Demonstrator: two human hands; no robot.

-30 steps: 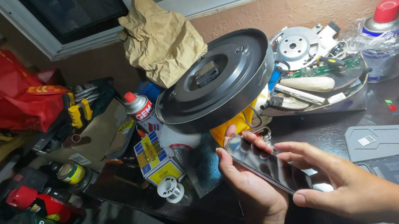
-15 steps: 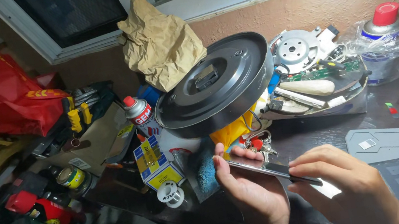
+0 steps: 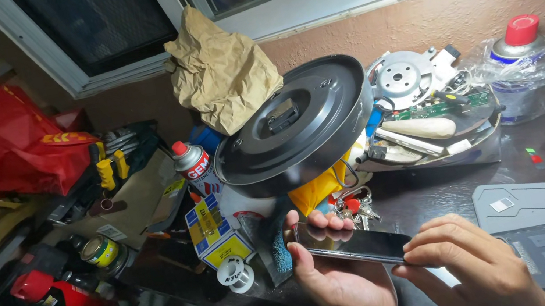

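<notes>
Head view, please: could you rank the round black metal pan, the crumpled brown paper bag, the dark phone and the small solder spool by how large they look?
1. Round black metal pan.
2. Crumpled brown paper bag.
3. Dark phone, held in both hands close to the camera, so it may look larger than it is.
4. Small solder spool.

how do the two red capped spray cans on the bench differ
The left spray can stands bare among the clutter beside the dark round pan, while the right spray can is wrapped in a clear plastic bag by the wall. The left one has a small narrow red cap; the right one has a broad red cap. Both stand upright, away from either hand.
</notes>
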